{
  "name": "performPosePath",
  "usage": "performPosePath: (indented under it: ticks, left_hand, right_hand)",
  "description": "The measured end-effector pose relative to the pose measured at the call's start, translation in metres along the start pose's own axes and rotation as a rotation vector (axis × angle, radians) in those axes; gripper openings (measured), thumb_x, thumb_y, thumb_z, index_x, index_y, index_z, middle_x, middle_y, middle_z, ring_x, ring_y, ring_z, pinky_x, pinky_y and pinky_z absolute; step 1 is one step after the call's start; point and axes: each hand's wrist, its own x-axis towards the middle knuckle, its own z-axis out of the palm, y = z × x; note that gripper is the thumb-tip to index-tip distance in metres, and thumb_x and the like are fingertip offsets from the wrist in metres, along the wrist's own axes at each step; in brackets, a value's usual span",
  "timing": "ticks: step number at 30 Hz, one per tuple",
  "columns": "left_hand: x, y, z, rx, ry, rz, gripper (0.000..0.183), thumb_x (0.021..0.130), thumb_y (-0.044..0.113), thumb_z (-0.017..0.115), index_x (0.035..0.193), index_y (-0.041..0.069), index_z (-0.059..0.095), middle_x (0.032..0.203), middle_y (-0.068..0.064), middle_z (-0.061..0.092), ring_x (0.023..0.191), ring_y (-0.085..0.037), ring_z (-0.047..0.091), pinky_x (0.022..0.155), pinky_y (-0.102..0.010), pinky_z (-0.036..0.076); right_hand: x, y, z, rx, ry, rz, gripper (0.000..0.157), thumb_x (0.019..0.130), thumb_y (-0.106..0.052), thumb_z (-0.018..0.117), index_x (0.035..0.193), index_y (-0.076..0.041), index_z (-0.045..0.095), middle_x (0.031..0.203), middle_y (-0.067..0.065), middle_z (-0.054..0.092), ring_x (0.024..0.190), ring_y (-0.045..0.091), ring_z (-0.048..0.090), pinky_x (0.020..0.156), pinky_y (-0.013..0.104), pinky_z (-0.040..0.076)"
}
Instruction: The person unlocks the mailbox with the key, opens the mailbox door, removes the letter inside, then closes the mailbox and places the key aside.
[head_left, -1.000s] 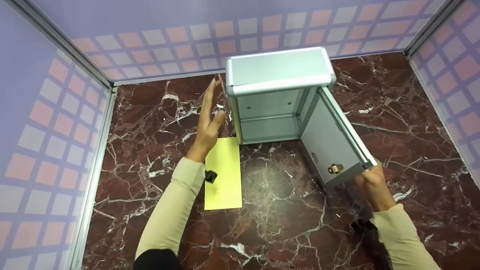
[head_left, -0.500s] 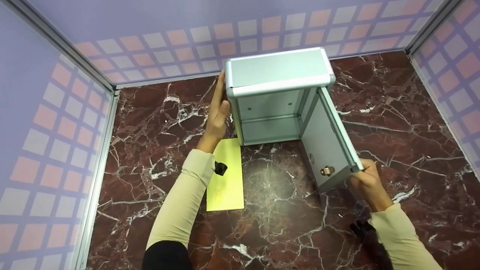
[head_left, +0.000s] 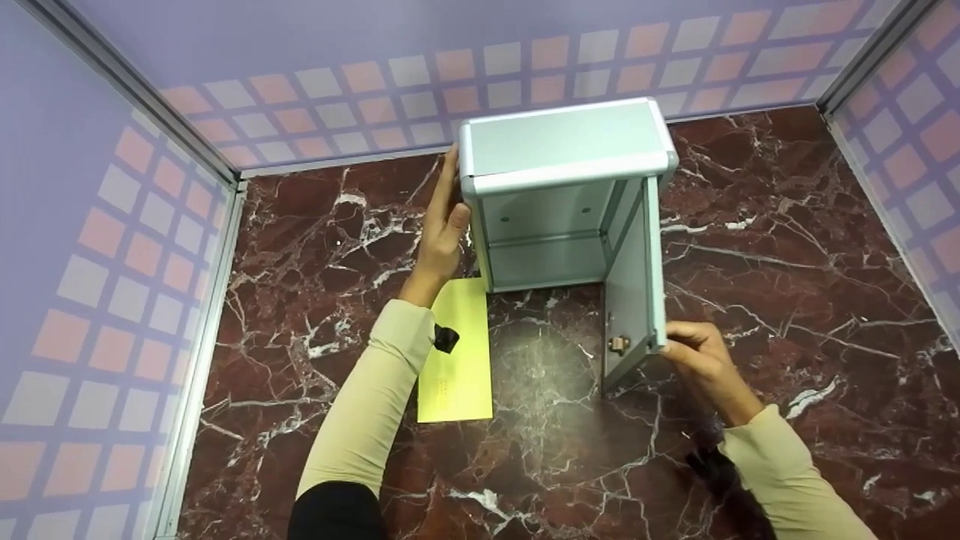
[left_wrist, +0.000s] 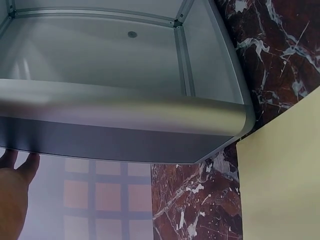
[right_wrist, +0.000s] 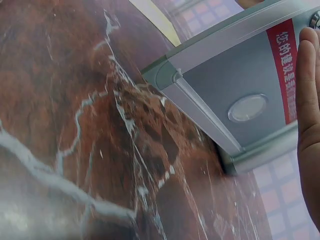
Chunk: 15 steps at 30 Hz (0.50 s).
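Cabinet door (head_left: 630,300) — farther inward than before

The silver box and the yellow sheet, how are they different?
The silver box is pale silver-grey, while the yellow sheet is bright yellow. The box stands up tall; the sheet lies flat. The box is hollow, with an open door; the sheet is thin. Both rest on the dark red marbled surface.

Right grip (right_wrist: 309,125) cut off in its wrist view, print (head_left: 442,393) on the yellow sheet (head_left: 474,352) too blurred
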Motion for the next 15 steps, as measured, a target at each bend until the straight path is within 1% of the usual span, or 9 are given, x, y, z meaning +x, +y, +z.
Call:
performPosePath:
  ticks: [2, 4, 8, 11, 14, 15]
  left_hand:
    - [0.0, 0.0, -0.001, 0.017, 0.002, 0.002, 0.09, 0.099, 0.058, 0.043, 0.15, -0.01, 0.012, 0.158, -0.022, 0.02, 0.144, -0.028, 0.023, 0.117, -0.045, 0.018]
    - [0.0, -0.001, -0.001, 0.031, 0.003, 0.002, 0.09, 0.099, 0.058, 0.043, 0.15, -0.01, 0.013, 0.158, -0.023, 0.02, 0.145, -0.027, 0.022, 0.117, -0.044, 0.017]
    - [0.0, -0.002, -0.001, 0.042, 0.007, -0.002, 0.094, 0.098, 0.061, 0.043, 0.15, -0.011, 0.013, 0.158, -0.024, 0.02, 0.145, -0.026, 0.021, 0.117, -0.043, 0.016]
    - [-0.001, -0.002, -0.001, 0.044, 0.014, -0.01, 0.097, 0.096, 0.064, 0.042, 0.15, -0.011, 0.012, 0.158, -0.024, 0.02, 0.145, -0.024, 0.022, 0.117, -0.042, 0.016]
    - [0.0, -0.001, 0.0, 0.043, 0.019, -0.011, 0.099, 0.095, 0.066, 0.041, 0.15, -0.012, 0.012, 0.156, -0.027, 0.021, 0.143, -0.024, 0.026, 0.116, -0.043, 0.02]
    - [0.0, 0.001, 0.001, 0.044, 0.021, -0.01, 0.1, 0.095, 0.066, 0.041, 0.149, -0.012, 0.012, 0.156, -0.028, 0.021, 0.142, -0.024, 0.028, 0.116, -0.043, 0.021]
  right_hand:
    - [0.002, 0.002, 0.003, -0.016, 0.005, 0.02, 0.026, 0.085, 0.022, 0.045, 0.1, 0.019, 0.066, 0.096, 0.02, 0.071, 0.088, 0.023, 0.068, 0.079, 0.032, 0.056]
    - [0.005, 0.004, 0.007, -0.028, -0.007, 0.03, 0.026, 0.085, 0.023, 0.046, 0.101, 0.019, 0.066, 0.096, 0.021, 0.071, 0.085, 0.025, 0.069, 0.076, 0.034, 0.058]
    - [0.013, 0.008, 0.013, -0.056, -0.065, 0.021, 0.026, 0.086, 0.024, 0.046, 0.104, 0.019, 0.065, 0.098, 0.025, 0.07, 0.079, 0.03, 0.07, 0.07, 0.039, 0.059]
    - [0.019, 0.012, 0.019, -0.109, -0.083, 0.032, 0.022, 0.087, 0.022, 0.049, 0.102, 0.019, 0.064, 0.094, 0.026, 0.069, 0.075, 0.029, 0.071, 0.067, 0.038, 0.059]
    - [0.024, 0.016, 0.024, -0.181, -0.068, 0.064, 0.016, 0.087, 0.018, 0.054, 0.1, 0.019, 0.064, 0.087, 0.027, 0.069, 0.071, 0.028, 0.07, 0.063, 0.034, 0.059]
    - [0.026, 0.017, 0.026, -0.196, -0.061, 0.078, 0.015, 0.087, 0.016, 0.056, 0.099, 0.02, 0.064, 0.086, 0.028, 0.069, 0.071, 0.029, 0.07, 0.062, 0.035, 0.059]
